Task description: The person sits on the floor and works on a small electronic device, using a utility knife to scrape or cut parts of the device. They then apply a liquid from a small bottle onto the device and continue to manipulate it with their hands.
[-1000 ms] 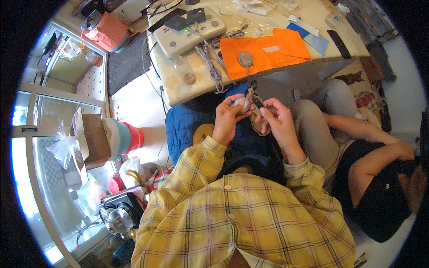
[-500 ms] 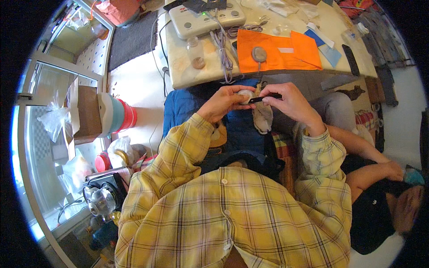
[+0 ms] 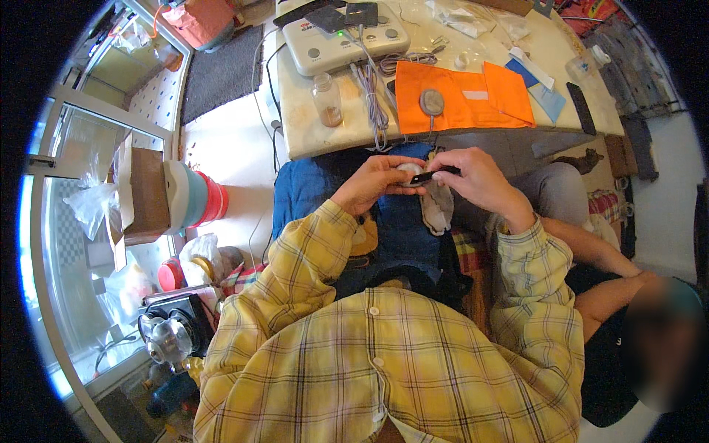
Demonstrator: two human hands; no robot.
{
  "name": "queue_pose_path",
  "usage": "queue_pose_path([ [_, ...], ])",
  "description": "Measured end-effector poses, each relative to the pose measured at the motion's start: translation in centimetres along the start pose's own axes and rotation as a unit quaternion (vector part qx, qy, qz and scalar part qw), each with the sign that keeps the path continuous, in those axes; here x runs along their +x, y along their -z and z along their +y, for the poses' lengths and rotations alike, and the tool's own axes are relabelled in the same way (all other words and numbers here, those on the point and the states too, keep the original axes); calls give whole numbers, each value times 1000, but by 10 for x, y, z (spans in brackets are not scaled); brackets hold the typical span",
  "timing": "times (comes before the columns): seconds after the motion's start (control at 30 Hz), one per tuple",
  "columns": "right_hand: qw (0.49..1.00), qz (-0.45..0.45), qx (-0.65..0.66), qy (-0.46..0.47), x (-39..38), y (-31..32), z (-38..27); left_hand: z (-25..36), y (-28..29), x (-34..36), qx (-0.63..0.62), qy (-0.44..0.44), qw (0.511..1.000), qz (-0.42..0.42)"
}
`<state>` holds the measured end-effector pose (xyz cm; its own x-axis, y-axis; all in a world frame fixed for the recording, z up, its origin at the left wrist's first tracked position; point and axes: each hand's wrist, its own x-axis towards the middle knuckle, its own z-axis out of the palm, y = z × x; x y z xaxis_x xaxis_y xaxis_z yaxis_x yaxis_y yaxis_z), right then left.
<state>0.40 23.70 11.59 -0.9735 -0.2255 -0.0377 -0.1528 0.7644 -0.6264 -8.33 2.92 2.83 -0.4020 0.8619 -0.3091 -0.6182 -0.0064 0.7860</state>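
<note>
Above my lap, my left hand (image 3: 371,183) pinches a small round whitish piece (image 3: 408,171) between thumb and fingers. My right hand (image 3: 476,179) grips a slim black tool (image 3: 428,176), its tip against or just beside the round piece; its exact kind does not show. Below the hands, a soiled off-white cloth-like piece (image 3: 437,207) hangs over dark blue fabric (image 3: 399,229) on my lap. On the table ahead lies an orange cloth (image 3: 450,77) with a round grey pad (image 3: 431,102) on it, a cable running from the pad toward my hands.
A white control box (image 3: 347,46) with knobs and a green light stands at the table's back left. Near it are a clear jar (image 3: 326,100) and coiled grey cables (image 3: 374,103). A black remote-like object (image 3: 580,108) lies at right. Another person's arm (image 3: 591,247) is beside me.
The whole view has shifted slightly, so table and hands sit a little lower. Both hands keep their grip, and the black tool has tilted slightly.
</note>
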Motion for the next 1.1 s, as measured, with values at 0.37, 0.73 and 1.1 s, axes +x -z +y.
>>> queue_pose_path([
  [0.37, 985, -18, -156, 66, 0, 1, -1, -1, -5, 1, 42, 5, 999, -18],
  [0.73, 988, 71, -139, -16, -11, 8, -12, -9, -1, -13, -26, -38, 999, -1],
  [1.1, 970, 180, 134, -94, -42, -33, -16, -17, -5, -16, -31, -45, 998, 25],
])
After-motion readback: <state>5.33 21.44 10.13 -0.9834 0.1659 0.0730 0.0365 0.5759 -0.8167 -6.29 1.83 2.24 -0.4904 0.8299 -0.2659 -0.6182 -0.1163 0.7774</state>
